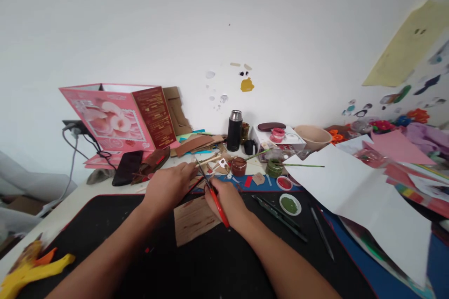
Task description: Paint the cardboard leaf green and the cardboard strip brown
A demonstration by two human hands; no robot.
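Observation:
My right hand (229, 201) is closed on a pair of scissors with red handles (218, 206), its blades pointing up and to the left. The fingers of my left hand (171, 182) are closed at one end of a thin tan strip (208, 159), close to the scissor blades. Its exact grip is partly hidden. Below my right hand, a piece of brown cardboard (196, 219) with dark red-brown smears lies on the black mat (140, 261).
Behind my hands stand a black flask (235, 131), a jar of brown paint (239, 167) and a jar of green paint (274, 167). Dark pens (280, 217) and a lid with green paint (290, 204) lie right. White paper (361, 196) spreads farther right; a pink box (115, 121) stands left.

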